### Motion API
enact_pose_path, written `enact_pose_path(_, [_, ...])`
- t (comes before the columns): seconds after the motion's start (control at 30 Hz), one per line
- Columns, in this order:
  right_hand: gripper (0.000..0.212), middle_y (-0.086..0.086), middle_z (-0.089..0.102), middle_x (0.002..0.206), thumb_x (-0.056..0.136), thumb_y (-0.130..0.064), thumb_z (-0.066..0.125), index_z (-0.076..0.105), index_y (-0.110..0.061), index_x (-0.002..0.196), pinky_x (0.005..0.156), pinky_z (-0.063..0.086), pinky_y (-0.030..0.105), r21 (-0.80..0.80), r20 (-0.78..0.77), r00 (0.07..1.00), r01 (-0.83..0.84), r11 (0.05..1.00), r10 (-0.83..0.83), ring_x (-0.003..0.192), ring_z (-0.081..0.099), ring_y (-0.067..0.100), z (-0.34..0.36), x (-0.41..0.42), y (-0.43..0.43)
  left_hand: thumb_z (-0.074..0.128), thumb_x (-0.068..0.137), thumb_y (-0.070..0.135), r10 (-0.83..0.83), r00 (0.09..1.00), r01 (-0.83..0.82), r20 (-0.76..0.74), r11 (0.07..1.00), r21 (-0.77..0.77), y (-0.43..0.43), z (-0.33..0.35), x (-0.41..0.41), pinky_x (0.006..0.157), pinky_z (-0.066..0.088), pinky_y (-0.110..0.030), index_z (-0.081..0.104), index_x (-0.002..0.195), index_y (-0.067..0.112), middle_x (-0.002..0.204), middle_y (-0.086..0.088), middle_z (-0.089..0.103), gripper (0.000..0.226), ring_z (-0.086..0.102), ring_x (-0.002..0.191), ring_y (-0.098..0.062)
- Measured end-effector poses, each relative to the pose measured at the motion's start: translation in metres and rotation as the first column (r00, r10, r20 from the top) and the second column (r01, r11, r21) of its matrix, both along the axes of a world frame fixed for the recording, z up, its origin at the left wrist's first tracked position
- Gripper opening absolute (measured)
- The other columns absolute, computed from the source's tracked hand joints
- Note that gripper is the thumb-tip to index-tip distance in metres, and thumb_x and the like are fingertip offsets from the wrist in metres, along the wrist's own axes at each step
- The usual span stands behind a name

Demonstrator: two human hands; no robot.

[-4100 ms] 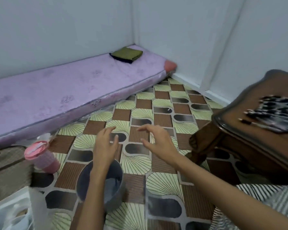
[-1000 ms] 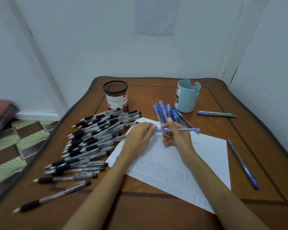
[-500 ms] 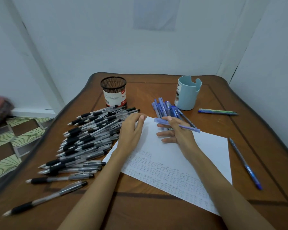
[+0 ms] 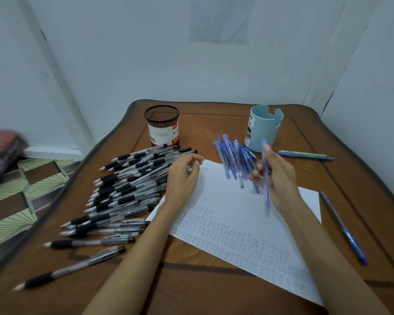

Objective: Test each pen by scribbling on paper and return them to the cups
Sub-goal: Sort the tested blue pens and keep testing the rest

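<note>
My right hand (image 4: 276,178) pinches a blue pen (image 4: 265,178), held nearly upright above the white paper (image 4: 232,214), which carries rows of small scribbles. My left hand (image 4: 183,176) rests at the paper's left edge, fingers loosely curled and holding nothing. A large heap of black-grip pens (image 4: 123,189) lies left of it. A small bunch of blue pens (image 4: 234,158) lies at the paper's top, in front of the light blue cup (image 4: 262,128). The black mesh cup (image 4: 163,126) stands at the back left.
All of this lies on a brown wooden table (image 4: 191,287). One blue pen (image 4: 344,228) sits right of the paper, and two pens (image 4: 305,154) lie right of the blue cup. Walls close in behind and to the right. Patterned floor (image 4: 14,196) shows at left.
My right hand has swung the blue pen from lying crosswise to nearly upright. My left hand has let go of it and drawn back to the paper's left edge.
</note>
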State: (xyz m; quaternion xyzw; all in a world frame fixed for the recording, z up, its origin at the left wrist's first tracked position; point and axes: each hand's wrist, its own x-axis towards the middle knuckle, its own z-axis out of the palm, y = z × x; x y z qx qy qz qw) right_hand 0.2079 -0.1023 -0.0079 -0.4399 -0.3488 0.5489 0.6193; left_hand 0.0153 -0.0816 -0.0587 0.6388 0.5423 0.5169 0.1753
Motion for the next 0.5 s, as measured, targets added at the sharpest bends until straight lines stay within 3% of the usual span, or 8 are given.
enact_pose_path(0.13, [0.019,0.004,0.047,0.063,0.100,-0.030,0.039,0.042,-0.017,0.087,0.033,0.023,0.014,0.079,0.344,0.939,-0.049,0.996,0.019,0.033,0.029,0.002,0.003,0.008,-0.003,0.048,0.091,0.001,-0.011,0.999,0.010,-0.037,1.000,-0.021,-0.001,0.001,0.001,0.074,0.047,-0.017,0.067,0.095,0.011,0.095,0.008,0.063,0.022,0.056,0.087,0.000])
enact_pose_path(0.2, [0.007,0.004,0.054,0.066,0.101,-0.022,0.040,0.046,-0.020,0.103,0.035,0.027,0.010,0.103,0.490,0.870,-0.117,0.988,0.052,0.035,0.038,0.001,0.000,0.006,-0.002,0.048,0.091,0.001,-0.011,0.999,0.010,-0.044,1.000,-0.022,-0.002,0.001,0.001,0.073,0.048,-0.017,0.067,0.095,0.011,0.094,0.008,0.063,0.022,0.056,0.086,0.001])
enact_pose_path(0.27, [0.017,0.000,0.059,0.070,0.097,-0.015,0.048,0.054,-0.022,0.112,0.043,0.034,0.007,0.122,0.648,0.761,-0.149,0.981,0.035,0.045,0.048,-0.004,-0.008,0.004,-0.001,0.048,0.091,0.000,-0.013,0.999,0.012,-0.046,1.000,-0.020,-0.002,0.001,0.001,0.073,0.048,-0.017,0.067,0.095,0.011,0.094,0.008,0.063,0.022,0.056,0.086,0.002])
enact_pose_path(0.37, [0.015,-0.004,0.056,0.066,0.096,-0.017,0.052,0.063,-0.023,0.103,0.052,0.035,0.008,0.149,0.706,0.708,-0.132,0.980,-0.012,0.051,0.048,-0.005,-0.014,0.002,-0.001,0.049,0.090,0.000,-0.012,0.999,0.010,-0.048,1.000,-0.027,-0.002,0.001,0.002,0.074,0.049,-0.016,0.068,0.094,0.011,0.093,0.008,0.064,0.023,0.057,0.086,0.001])
enact_pose_path(0.43, [0.025,-0.003,0.055,0.062,0.096,-0.026,0.050,0.068,-0.013,0.085,0.059,0.037,0.019,0.141,0.733,0.680,-0.100,0.985,-0.036,0.056,0.047,0.003,-0.016,0.002,0.000,0.048,0.090,0.000,-0.011,0.999,0.009,-0.051,0.999,-0.033,-0.002,0.002,0.002,0.074,0.049,-0.016,0.068,0.094,0.011,0.093,0.008,0.063,0.023,0.058,0.086,-0.002])
enact_pose_path(0.5, [0.027,-0.002,0.055,0.062,0.094,-0.031,0.052,0.069,-0.012,0.084,0.060,0.037,0.025,0.118,0.775,0.632,-0.092,0.989,-0.034,0.061,0.047,0.008,-0.018,0.001,0.000,0.048,0.090,-0.001,-0.013,0.998,0.011,-0.058,0.999,-0.034,-0.003,0.002,0.003,0.072,0.047,-0.014,0.068,0.093,0.011,0.092,0.008,0.063,0.023,0.058,0.087,-0.004])
